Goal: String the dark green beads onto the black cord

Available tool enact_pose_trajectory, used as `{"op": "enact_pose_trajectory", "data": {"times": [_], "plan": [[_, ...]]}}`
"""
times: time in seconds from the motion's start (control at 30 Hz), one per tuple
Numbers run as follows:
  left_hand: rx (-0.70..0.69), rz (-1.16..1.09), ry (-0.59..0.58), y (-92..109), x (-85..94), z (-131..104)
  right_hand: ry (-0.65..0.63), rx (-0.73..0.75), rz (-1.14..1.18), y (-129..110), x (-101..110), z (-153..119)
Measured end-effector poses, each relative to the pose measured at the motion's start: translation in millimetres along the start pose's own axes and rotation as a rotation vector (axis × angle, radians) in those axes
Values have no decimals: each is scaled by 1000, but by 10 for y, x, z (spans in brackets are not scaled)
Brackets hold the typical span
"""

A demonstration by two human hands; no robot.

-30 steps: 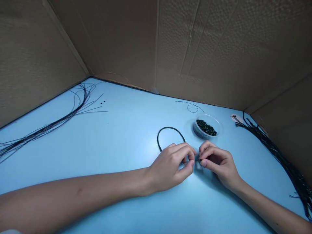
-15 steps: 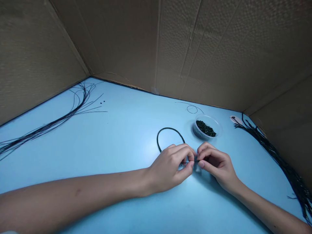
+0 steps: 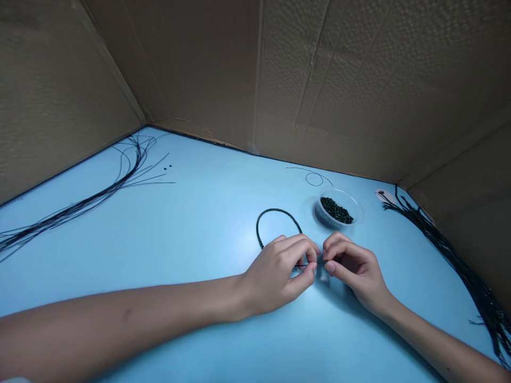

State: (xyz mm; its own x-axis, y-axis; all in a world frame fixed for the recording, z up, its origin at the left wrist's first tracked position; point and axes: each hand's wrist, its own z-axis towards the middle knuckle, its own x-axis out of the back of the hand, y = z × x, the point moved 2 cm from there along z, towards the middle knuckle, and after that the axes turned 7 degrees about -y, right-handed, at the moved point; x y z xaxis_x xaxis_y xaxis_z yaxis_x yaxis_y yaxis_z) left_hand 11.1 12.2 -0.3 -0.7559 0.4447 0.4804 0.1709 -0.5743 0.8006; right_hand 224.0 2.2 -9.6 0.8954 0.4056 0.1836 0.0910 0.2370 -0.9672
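My left hand (image 3: pixel 285 268) pinches a thin black cord (image 3: pixel 301 265) between thumb and fingertips. Close by on its right, my right hand (image 3: pixel 353 268) is closed in a pinch on a tiny dark bead (image 3: pixel 326 261), mostly hidden by the fingertips. Between the two hands is a small gap at the cord's end. A curved string of dark green beads (image 3: pixel 275 209) lies on the table behind my left hand, which hides its lower part. Just beyond my right hand stands a clear round tub (image 3: pixel 325 218) holding many dark green beads (image 3: pixel 337 210).
A bundle of loose black cords (image 3: pixel 99 194) lies at the left of the blue table (image 3: pixel 191 229). Finished-looking dark beaded strands (image 3: pixel 451 250) run along the right side beside a pale tag (image 3: pixel 385 196). One curled thread (image 3: pixel 314 178) rests behind the tub. Cardboard walls (image 3: pixel 255 69) enclose the back.
The gap between my fingertips has widened slightly, with my left fingertips a little further left. The tub and bead string look unmoved.
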Motion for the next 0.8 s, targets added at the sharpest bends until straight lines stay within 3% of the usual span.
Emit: {"op": "enact_pose_trajectory", "data": {"times": [0.8], "plan": [[11,-6,-41,-21,-9,6,-56,4,-181,-56,-58,0]]}}
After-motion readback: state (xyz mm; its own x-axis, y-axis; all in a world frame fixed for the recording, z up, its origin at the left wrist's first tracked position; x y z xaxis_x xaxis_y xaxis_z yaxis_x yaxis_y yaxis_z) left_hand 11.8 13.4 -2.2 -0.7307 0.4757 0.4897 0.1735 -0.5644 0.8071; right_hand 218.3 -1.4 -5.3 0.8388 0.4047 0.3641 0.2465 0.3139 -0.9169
